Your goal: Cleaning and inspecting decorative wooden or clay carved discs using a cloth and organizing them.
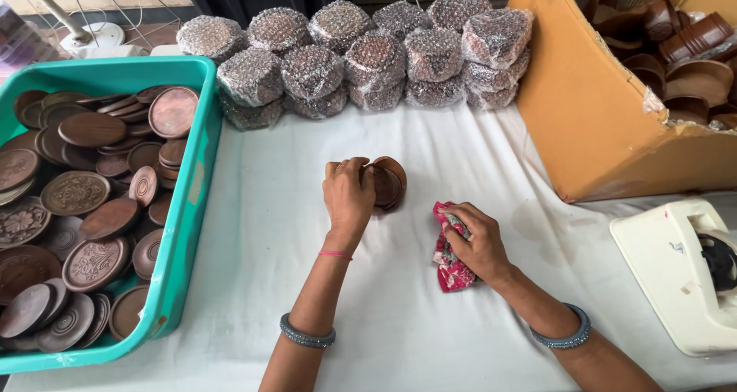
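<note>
While a white cloth (399, 315) covers the whole table, we see our left hand (348, 195) gripping a small stack of brown wooden discs (388, 183) at mid-table and our right hand (477, 242) clenched on a red patterned rag (449, 273) just right of it. Bubble-wrapped bundles (368, 54) line the far edge, a teal bin (188, 208) bounds the left, a cardboard box (591, 115) and a white tape dispenser (675, 269) the right. Open cloth lies near us.
</note>
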